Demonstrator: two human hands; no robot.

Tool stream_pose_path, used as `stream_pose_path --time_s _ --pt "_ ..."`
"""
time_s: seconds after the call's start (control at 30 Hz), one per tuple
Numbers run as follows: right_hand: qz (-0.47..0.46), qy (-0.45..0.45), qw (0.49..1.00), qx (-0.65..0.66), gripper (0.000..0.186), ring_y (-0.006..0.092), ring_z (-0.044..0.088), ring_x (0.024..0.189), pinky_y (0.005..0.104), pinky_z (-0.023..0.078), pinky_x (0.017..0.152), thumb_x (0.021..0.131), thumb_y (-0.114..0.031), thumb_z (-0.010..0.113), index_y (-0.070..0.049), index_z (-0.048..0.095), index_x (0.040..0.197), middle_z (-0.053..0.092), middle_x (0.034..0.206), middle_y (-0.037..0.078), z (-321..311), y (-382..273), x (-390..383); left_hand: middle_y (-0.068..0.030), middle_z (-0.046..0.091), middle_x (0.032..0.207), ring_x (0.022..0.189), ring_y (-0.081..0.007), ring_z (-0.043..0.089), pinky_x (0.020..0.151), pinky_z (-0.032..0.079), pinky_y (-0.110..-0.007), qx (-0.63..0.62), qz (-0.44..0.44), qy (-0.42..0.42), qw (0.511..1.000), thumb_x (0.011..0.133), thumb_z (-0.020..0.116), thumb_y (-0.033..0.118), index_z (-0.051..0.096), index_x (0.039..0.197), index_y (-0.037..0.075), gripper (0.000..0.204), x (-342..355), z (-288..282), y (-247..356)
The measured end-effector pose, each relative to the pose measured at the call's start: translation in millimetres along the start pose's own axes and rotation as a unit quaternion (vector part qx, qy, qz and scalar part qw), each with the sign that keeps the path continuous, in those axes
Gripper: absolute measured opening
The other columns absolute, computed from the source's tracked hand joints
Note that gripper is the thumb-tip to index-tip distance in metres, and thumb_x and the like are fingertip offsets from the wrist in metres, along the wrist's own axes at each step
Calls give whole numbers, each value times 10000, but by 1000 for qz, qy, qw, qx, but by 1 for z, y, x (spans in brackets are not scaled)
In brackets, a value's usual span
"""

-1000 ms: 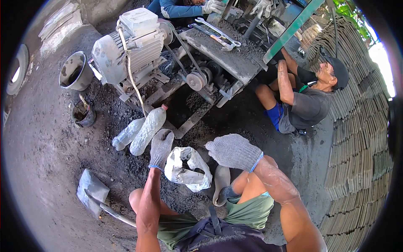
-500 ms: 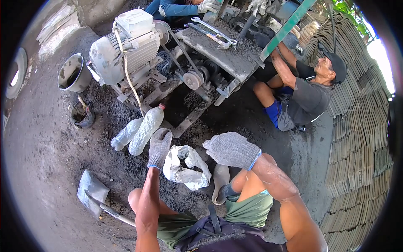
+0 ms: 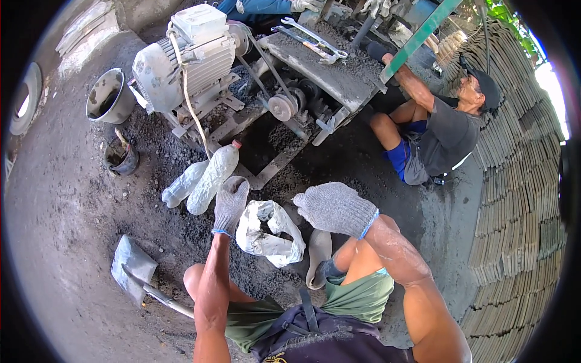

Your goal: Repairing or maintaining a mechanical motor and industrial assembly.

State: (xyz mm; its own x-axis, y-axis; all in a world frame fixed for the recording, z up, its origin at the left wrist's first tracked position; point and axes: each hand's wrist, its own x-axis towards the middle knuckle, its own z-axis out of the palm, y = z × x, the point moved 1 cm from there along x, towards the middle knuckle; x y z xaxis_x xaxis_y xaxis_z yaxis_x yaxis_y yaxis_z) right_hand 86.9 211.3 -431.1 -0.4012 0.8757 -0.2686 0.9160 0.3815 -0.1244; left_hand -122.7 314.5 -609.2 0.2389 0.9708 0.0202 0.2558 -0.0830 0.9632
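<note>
My left hand (image 3: 230, 204), in a grey knitted glove, is held with its fingers curled closed beside two plastic bottles. Whatever may be inside the curl is hidden. My right hand (image 3: 336, 209), gloved alike, is bent inward with its fingers pressed together; its palm faces away, so I cannot see what it holds, if anything. Below and between both hands lies a crumpled white plastic bag (image 3: 251, 242) with a wide opening. One pale, dusty bottle (image 3: 215, 178) has a red cap, and a second bottle (image 3: 181, 184) lies against it.
Ahead stands a motor (image 3: 187, 66) with belts and pulleys (image 3: 282, 106); wrenches (image 3: 315, 39) rest on a metal table (image 3: 321, 66). A co-worker (image 3: 445, 136) crouches at the right near stacked tiles (image 3: 514, 199). A shovel (image 3: 134, 266) and buckets (image 3: 112, 97) are at the left.
The view has shifted slightly. The co-worker at the right has moved an arm along the machine. My two hands keep nearly the same pose.
</note>
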Motion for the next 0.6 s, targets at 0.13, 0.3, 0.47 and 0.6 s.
stream_pose_path --time_s 0.13,0.3,0.47,0.6 --pt "9 -24 1000 -4 249 351 676 724 483 537 618 922 -269 556 -70 673 1015 663 797 166 -4 -1 3 -156 664 896 821 -277 647 764 496 -369 11 10 2 1000 888 599 200 671 957 -27 247 0 0 1" --pt "9 -21 1000 10 245 354 673 731 482 538 624 927 -269 552 -69 671 1006 661 799 167 -3 0 4 -157 669 905 843 -282 653 780 498 -367 17 -1 -3 1000 888 604 197 671 958 -30 247 1 -1 -1" --pt "15 -20 1000 18 252 355 674 754 480 540 639 929 -267 552 -64 670 1023 661 807 170 -4 1 4 -151 668 900 839 -267 650 787 498 -357 -1 -11 -10 1000 894 609 198 667 969 -29 246 2 3 -1" --pt "17 -30 999 12 253 353 675 760 478 541 646 927 -265 558 -59 669 1025 659 805 172 -3 0 4 -147 667 895 832 -252 647 790 498 -353 -25 -34 -14 999 898 611 205 664 983 -28 253 5 4 -9"
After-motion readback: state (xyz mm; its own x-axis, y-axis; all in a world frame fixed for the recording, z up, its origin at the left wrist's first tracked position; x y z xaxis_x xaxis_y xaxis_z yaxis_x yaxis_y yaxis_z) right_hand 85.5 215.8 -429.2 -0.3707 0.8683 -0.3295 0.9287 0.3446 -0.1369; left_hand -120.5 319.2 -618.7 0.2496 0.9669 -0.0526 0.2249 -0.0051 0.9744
